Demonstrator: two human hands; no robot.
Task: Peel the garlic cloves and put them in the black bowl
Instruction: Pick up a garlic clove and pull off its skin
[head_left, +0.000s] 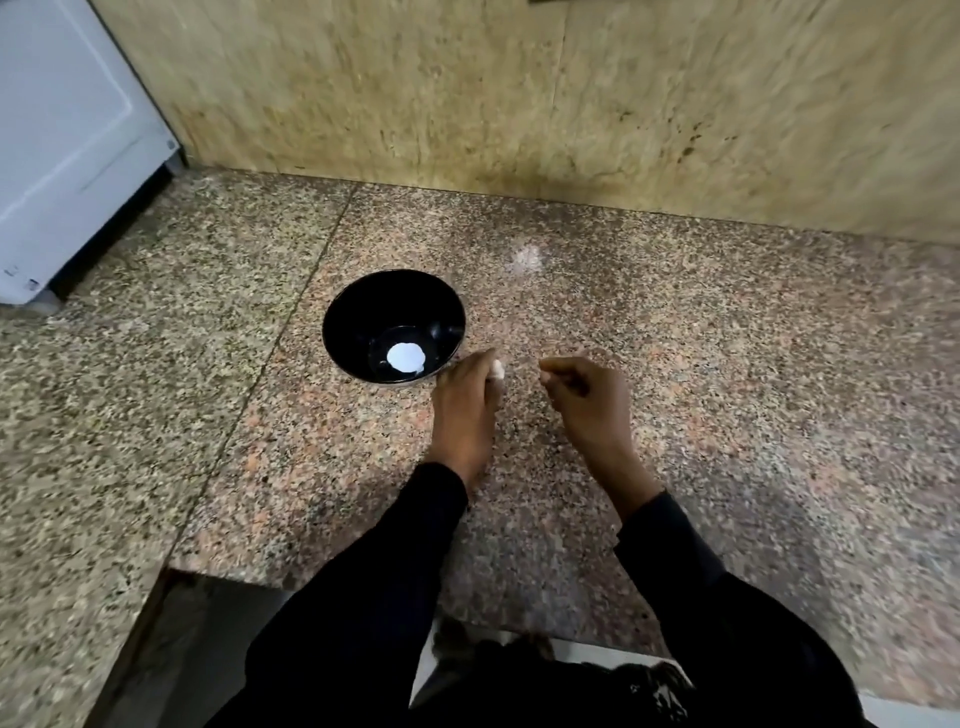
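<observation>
Black bowl (393, 306) on speckled pink-grey granite counter (675, 364); black sleeves (374, 597).

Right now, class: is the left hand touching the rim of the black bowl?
Cannot tell. In the head view the left hand, holding a garlic clove, overlaps the near rim of the black bowl, but motion blur hides any contact or gap.

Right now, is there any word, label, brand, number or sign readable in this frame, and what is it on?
None can be read.
White appliance, far left: small dark marks near its lower corner, too small and blurred to read.
Black bowl: no print; the white patch inside is a glare or a pale object, not text.
Granite counter and stone wall: no writing.
Left hand and right hand, each with a pale garlic bit in its grip: nothing written.
</observation>
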